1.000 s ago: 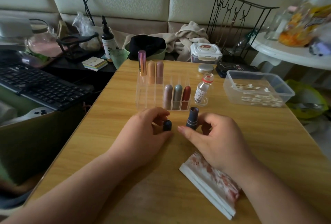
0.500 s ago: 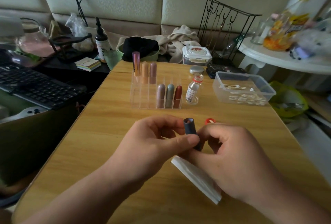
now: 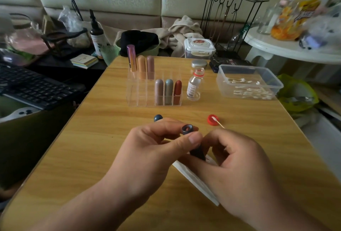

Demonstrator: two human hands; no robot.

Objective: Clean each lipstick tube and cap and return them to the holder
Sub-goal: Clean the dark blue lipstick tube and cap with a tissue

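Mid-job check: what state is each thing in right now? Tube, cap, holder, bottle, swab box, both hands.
Blue lipstick tube: uncapped, held above the table.
Blue cap: off, on the table.
Holder: six capped lipsticks upright, some slots empty.
Glass bottle: open, upright.
Red bottle cap: off, cotton swab lying across it.
Swab box: lidless.
Left hand: pinches the tube.
Right hand: grips the tube.
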